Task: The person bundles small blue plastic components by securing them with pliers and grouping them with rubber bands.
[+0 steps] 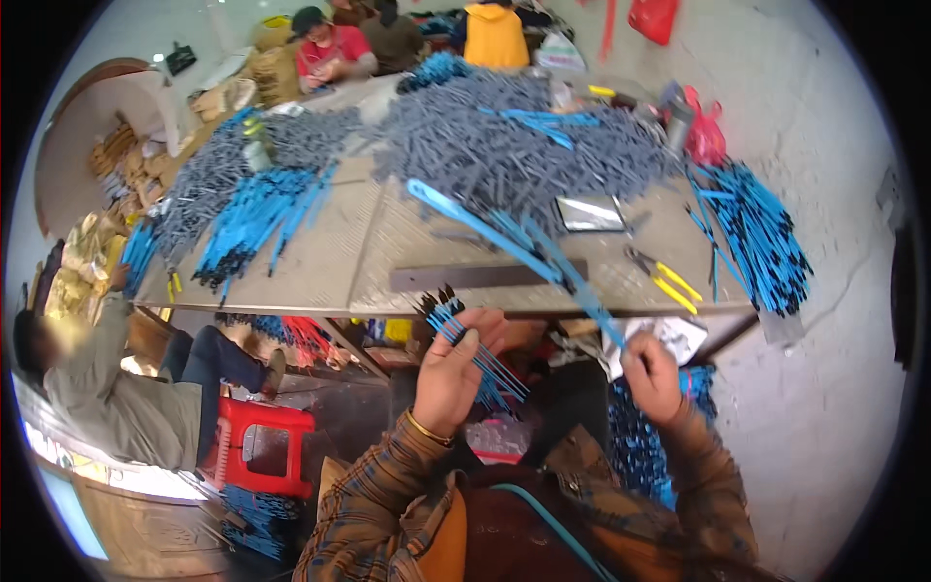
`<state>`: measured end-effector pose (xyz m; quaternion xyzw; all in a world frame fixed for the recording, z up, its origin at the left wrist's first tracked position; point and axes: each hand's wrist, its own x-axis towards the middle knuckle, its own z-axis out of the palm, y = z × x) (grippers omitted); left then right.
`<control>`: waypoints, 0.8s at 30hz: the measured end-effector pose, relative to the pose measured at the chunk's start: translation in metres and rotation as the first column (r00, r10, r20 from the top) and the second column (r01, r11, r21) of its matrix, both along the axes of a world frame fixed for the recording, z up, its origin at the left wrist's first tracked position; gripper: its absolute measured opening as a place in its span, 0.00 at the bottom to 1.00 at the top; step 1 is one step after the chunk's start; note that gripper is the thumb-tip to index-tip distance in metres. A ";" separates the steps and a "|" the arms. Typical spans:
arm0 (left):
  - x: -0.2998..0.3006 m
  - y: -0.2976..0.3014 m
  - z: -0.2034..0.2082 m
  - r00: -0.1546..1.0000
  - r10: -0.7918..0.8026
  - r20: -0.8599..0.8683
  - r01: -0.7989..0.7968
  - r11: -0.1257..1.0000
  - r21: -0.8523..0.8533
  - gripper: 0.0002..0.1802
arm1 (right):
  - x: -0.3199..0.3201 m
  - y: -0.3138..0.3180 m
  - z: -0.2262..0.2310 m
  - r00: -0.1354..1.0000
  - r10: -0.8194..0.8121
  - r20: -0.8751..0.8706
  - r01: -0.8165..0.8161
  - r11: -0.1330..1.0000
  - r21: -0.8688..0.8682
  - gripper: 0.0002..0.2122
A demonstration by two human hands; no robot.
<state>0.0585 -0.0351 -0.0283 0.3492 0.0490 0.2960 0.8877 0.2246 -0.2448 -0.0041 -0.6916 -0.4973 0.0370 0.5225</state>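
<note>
In my left hand (448, 376), a bundle of thin blue sticks with black tips (448, 318) is gripped near the table's front edge, tips pointing up and away. My right hand (654, 378) is closed around the lower end of a long blue strip (485, 229), just in front of the same edge. That strip slants up and left over the table, and part of it is blurred. Behind it lies a large heap of small grey pieces (456, 126). A dark flat bar (436, 278) rests along the table's edge, partly under the strip.
Pliers with yellow handles (671, 281) and a phone-like device (592, 213) lie on the table (335, 252). Blue stick piles are at right (761, 233) and left (247, 223). A person (136, 388) sits at left by a red stool (262, 417); others sit across.
</note>
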 end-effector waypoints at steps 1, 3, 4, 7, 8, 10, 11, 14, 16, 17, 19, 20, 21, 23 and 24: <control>0.000 0.005 0.002 0.999 0.032 0.015 -0.033 0.999 0.023 0.17 | -0.007 0.002 -0.011 0.991 0.076 -0.112 -0.075 0.997 0.016 0.06; 0.001 0.007 0.002 0.998 0.057 0.022 -0.056 0.997 -0.061 0.14 | -0.025 0.000 -0.021 0.602 0.184 -0.777 -0.183 0.979 0.090 0.07; 0.001 0.007 0.002 0.998 0.061 0.028 -0.057 0.993 -0.107 0.13 | -0.032 -0.001 -0.023 0.416 0.282 -0.865 -0.269 0.946 0.179 0.08; -0.006 0.012 -0.005 0.995 -0.080 0.054 0.085 0.992 -0.092 0.13 | -0.052 -0.002 -0.042 -0.048 0.308 -0.950 -0.390 0.870 0.302 0.11; -0.006 0.011 -0.007 0.984 -0.173 0.052 0.178 0.979 -0.096 0.12 | -0.057 -0.004 -0.052 -0.040 0.317 -0.948 -0.397 0.865 0.306 0.11; -0.010 0.006 -0.010 0.976 -0.197 0.087 0.205 0.974 -0.095 0.13 | -0.064 -0.002 -0.070 -0.341 0.263 -0.902 -0.379 0.840 0.388 0.11; -0.011 0.005 -0.012 0.966 -0.230 0.117 0.242 0.965 -0.101 0.14 | -0.066 -0.001 -0.074 -0.341 0.266 -0.902 -0.386 0.835 0.392 0.11; -0.010 0.008 -0.012 0.955 -0.255 0.153 0.274 0.954 -0.119 0.16 | -0.068 0.002 -0.080 -0.310 0.233 -0.922 -0.415 0.839 0.351 0.11; -0.009 0.009 -0.012 0.956 -0.241 0.166 0.267 0.951 -0.154 0.17 | -0.065 0.003 -0.083 -0.320 0.238 -0.917 -0.409 0.838 0.361 0.11; -0.009 0.009 -0.012 0.956 -0.241 0.166 0.267 0.951 -0.155 0.17 | -0.065 0.003 -0.084 -0.332 0.243 -0.912 -0.403 0.837 0.370 0.12; -0.011 0.006 -0.014 0.958 -0.239 0.156 0.257 0.960 -0.107 0.15 | -0.064 0.004 -0.085 -0.345 0.246 -0.906 -0.396 0.837 0.378 0.12; -0.012 0.006 -0.013 0.959 -0.238 0.152 0.252 0.964 -0.083 0.14 | -0.063 0.004 -0.085 -0.326 0.245 -0.913 -0.406 0.836 0.369 0.12; -0.012 0.005 -0.013 0.959 -0.238 0.151 0.253 0.964 -0.084 0.14 | -0.063 0.004 -0.086 -0.309 0.243 -0.920 -0.417 0.835 0.360 0.12; -0.010 0.004 -0.014 0.967 -0.209 0.142 0.225 0.969 -0.101 0.11 | -0.064 0.003 -0.089 -0.292 0.239 -0.926 -0.426 0.834 0.349 0.13; -0.009 0.003 -0.013 0.971 -0.195 0.139 0.210 0.972 -0.106 0.10 | -0.065 0.004 -0.092 -0.272 0.267 -0.924 -0.425 0.829 0.365 0.11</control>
